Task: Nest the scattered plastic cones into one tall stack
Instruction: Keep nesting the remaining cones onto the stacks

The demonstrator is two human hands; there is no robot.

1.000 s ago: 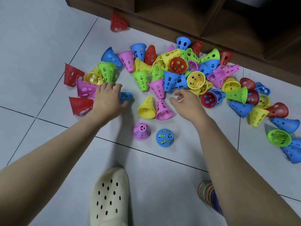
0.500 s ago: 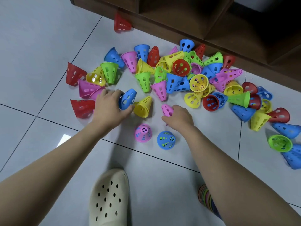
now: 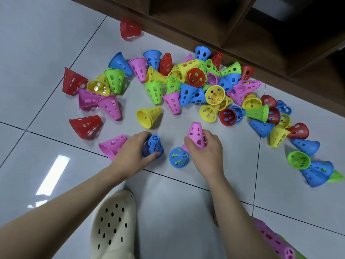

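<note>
Two hands are seen over a tiled floor (image 3: 37, 53). The left hand (image 3: 133, 153) is curled round a blue cone (image 3: 154, 146), which stands narrow end up and seems to sit over a darker cone beneath it. The right hand (image 3: 204, 150) grips a pink cone (image 3: 197, 134), also narrow end up, its fingers wrapped round the lower part. Between the two hands one more blue cone (image 3: 178, 157) stands upright by itself on the floor, just beside the right hand.

Beyond the hands several dozen loose cones are scattered in a band across the floor towards a dark wooden cabinet (image 3: 224, 25); an exact count cannot be made because they overlap. Five colours are counted: red, blue, pink, yellow and green. A single red cone (image 3: 129, 28) lies apart by the cabinet's base. A pink cone on its side (image 3: 112, 146) lies touching the left hand, and a red one (image 3: 86, 126) lies just beyond it. A yellow cone (image 3: 148, 116) lies on its side beyond the gap between the hands.

All the cones are of smooth plastic, tapered, with flat tops and oval holes in the walls. At the floor's near edge a cream clog (image 3: 113, 225) with round holes is seen between the arms, and a nested stack (image 3: 274, 240), pink outermost, lies partly hidden behind the right forearm.
</note>
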